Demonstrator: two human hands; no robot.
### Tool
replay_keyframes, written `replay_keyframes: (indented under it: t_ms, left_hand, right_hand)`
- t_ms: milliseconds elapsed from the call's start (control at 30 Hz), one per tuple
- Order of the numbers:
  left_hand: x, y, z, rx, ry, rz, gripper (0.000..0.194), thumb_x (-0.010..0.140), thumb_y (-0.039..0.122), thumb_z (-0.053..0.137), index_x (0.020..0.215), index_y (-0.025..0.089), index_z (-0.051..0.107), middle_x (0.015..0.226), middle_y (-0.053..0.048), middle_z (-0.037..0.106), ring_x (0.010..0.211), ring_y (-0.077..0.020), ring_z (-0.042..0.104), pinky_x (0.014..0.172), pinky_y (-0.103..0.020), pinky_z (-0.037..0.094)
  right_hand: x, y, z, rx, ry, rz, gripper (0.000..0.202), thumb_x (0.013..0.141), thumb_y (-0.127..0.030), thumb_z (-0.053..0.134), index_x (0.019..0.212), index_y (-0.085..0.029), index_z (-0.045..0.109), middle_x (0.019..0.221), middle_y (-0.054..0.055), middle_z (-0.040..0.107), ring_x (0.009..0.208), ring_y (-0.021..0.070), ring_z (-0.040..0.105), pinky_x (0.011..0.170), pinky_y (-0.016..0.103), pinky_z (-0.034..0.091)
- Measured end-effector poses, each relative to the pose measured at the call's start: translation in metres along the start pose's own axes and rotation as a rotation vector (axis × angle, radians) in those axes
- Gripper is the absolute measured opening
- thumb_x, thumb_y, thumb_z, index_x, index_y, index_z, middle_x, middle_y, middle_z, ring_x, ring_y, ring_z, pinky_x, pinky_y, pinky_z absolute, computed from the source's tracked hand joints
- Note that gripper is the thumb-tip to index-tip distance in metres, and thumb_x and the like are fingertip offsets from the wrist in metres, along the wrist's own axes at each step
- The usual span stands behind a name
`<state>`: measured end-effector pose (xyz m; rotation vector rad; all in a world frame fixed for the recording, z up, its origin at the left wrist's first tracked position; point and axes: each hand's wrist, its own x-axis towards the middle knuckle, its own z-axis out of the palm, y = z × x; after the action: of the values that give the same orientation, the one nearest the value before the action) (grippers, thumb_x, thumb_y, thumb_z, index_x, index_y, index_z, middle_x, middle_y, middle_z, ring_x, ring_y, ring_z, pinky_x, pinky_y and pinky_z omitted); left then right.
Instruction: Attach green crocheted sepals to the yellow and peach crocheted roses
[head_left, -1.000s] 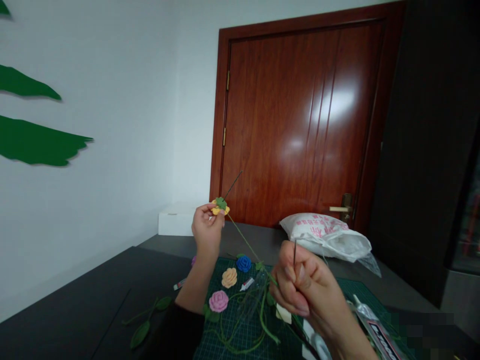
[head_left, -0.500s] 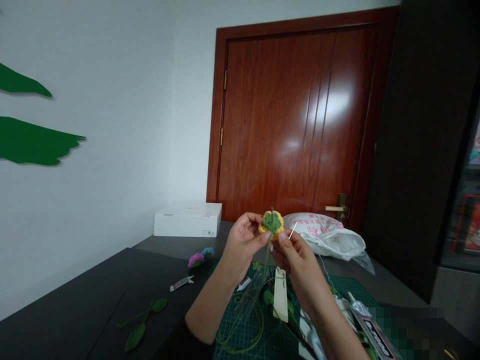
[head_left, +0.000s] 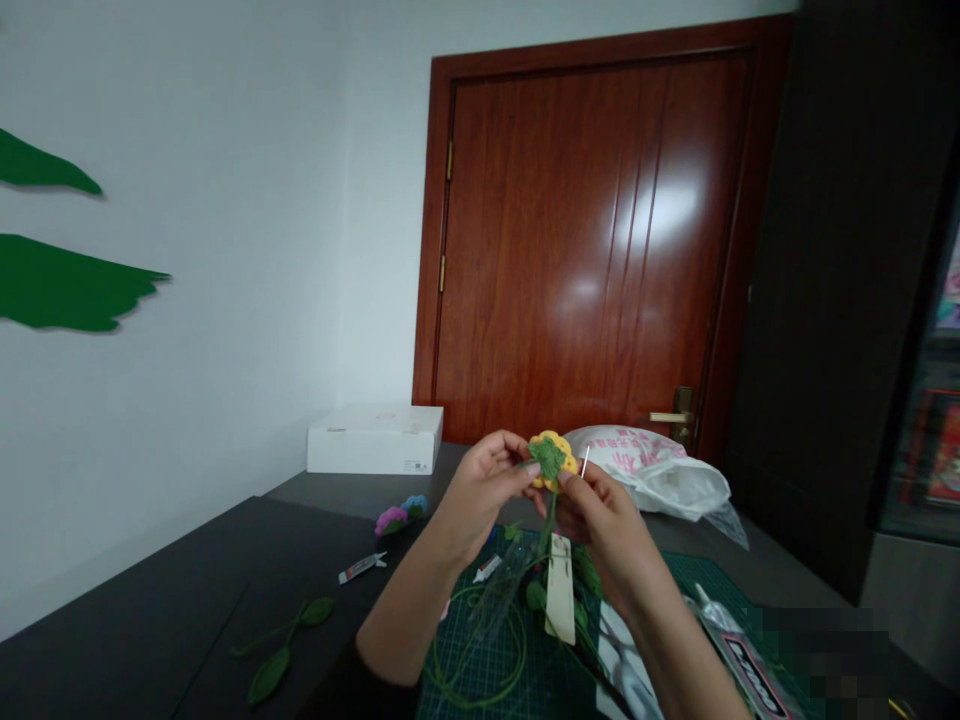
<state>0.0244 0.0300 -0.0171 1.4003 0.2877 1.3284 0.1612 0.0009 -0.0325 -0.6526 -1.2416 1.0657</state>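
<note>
Yellow yarn is making the petals of the small flower (head_left: 568, 464), and a green patch (head_left: 547, 459) is covering its middle. I'm looking on from far away, and the flower is sitting up in the air between two hands, above the green mat (head_left: 487, 650). The left hand (head_left: 478, 487) is pinching the flower's left side, fingers nearly together. The right hand (head_left: 604, 512) is curling around a thin stick (head_left: 586, 461), and its thumb is touching the flower's lower right edge. A green string (head_left: 552, 512) is hanging below.

I think the hands are working on the green patch where it is meeting the petals. To me, the next move is calling for a soft, steady left pinch and a careful stick tip.

Fingers are hiding the flower's far side and the stick's lower end. I can't tell if the stick is a needle or a hook. Clear wrap (head_left: 504, 590) is blurring into the strings. The right arm is hiding part of the mat, and blurry squares are covering the bottom right.
</note>
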Motion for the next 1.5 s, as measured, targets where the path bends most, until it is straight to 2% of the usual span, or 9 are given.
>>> replay_keyframes:
  t_ms: [133,300,467,633,800,967,1200,1333,1500]
  left_hand:
    - [-0.001,0.004,0.0,-0.059,-0.075,-0.025,0.02,0.077,0.017,0.073,0.081,0.016,0.053,0.078,-0.002,0.061,0.06,-0.0111,0.059,0.052,-0.024,0.053]
    - [0.0,0.006,-0.003,-0.106,-0.135,0.016,0.032,0.077,0.013,0.073,0.095,0.023,0.049,0.082,0.002,0.059,0.055,-0.0096,0.057,0.043,-0.02,0.049]
    - [-0.001,0.004,-0.007,-0.062,-0.172,-0.001,0.005,0.081,0.014,0.067,0.083,0.016,0.063,0.077,0.0,0.056,0.054,-0.0079,0.056,0.045,-0.02,0.05]
    - [0.0,0.003,-0.008,-0.012,-0.181,-0.014,0.009,0.084,0.017,0.065,0.092,0.016,0.063,0.078,-0.001,0.058,0.056,-0.01,0.057,0.048,-0.023,0.051]
    - [0.001,0.007,-0.012,0.045,-0.177,0.013,0.015,0.082,0.015,0.068,0.094,0.015,0.06,0.092,-0.003,0.06,0.077,-0.0123,0.06,0.068,-0.025,0.052]
    - [0.0,0.011,-0.017,0.169,-0.253,0.078,0.031,0.075,0.013,0.077,0.1,0.015,0.059,0.097,-0.003,0.059,0.093,-0.0142,0.057,0.082,-0.026,0.047]
    - [0.002,0.007,-0.013,0.184,-0.178,0.079,0.029,0.078,0.018,0.075,0.097,0.016,0.054,0.086,0.0,0.054,0.064,-0.0082,0.052,0.052,-0.019,0.046]
    - [0.001,0.007,-0.009,0.207,-0.156,0.097,0.034,0.074,0.015,0.077,0.098,0.015,0.052,0.088,-0.001,0.054,0.066,-0.0086,0.054,0.052,-0.019,0.049]
    - [0.001,0.006,-0.008,0.279,-0.126,0.104,0.027,0.077,0.015,0.072,0.096,0.015,0.053,0.086,0.0,0.054,0.063,-0.008,0.054,0.051,-0.02,0.049]
  right_hand:
    - [0.0,-0.001,0.0,0.098,-0.012,0.079,0.036,0.074,-0.046,0.072,0.069,-0.02,0.048,0.051,-0.012,0.031,0.042,0.0038,0.016,0.041,0.019,0.011]
    - [0.0,-0.001,0.001,0.207,-0.027,0.179,0.043,0.068,-0.041,0.077,0.065,-0.022,0.038,0.05,-0.015,0.021,0.043,0.0023,0.009,0.04,0.017,0.008]
    - [-0.003,-0.002,0.003,0.244,-0.04,0.2,0.043,0.069,-0.039,0.075,0.065,-0.022,0.037,0.05,-0.015,0.021,0.043,0.0021,0.009,0.039,0.016,0.008]
    - [-0.003,-0.003,0.003,0.237,-0.028,0.191,0.042,0.069,-0.038,0.076,0.064,-0.022,0.037,0.049,-0.015,0.022,0.043,0.0019,0.009,0.039,0.016,0.008]
    - [0.0,-0.003,-0.001,0.232,-0.081,0.25,0.034,0.068,-0.04,0.075,0.068,-0.017,0.049,0.05,-0.015,0.02,0.043,0.0015,0.007,0.038,0.016,0.007]
    - [0.0,-0.003,-0.005,0.346,-0.121,0.366,0.039,0.066,-0.035,0.077,0.064,-0.02,0.04,0.05,-0.015,0.018,0.042,0.0011,0.006,0.038,0.016,0.008]
    - [-0.003,-0.003,-0.001,0.324,-0.105,0.341,0.049,0.065,-0.046,0.083,0.065,-0.02,0.041,0.051,-0.015,0.023,0.042,0.0007,0.01,0.038,0.016,0.009]
    - [-0.002,-0.002,0.002,0.26,-0.031,0.282,0.056,0.059,-0.052,0.086,0.064,-0.02,0.04,0.05,-0.015,0.024,0.042,0.0001,0.011,0.039,0.016,0.008]
    - [-0.002,-0.002,0.003,0.239,-0.024,0.282,0.058,0.056,-0.055,0.086,0.063,-0.02,0.041,0.048,-0.015,0.026,0.04,-0.0003,0.012,0.038,0.016,0.008]
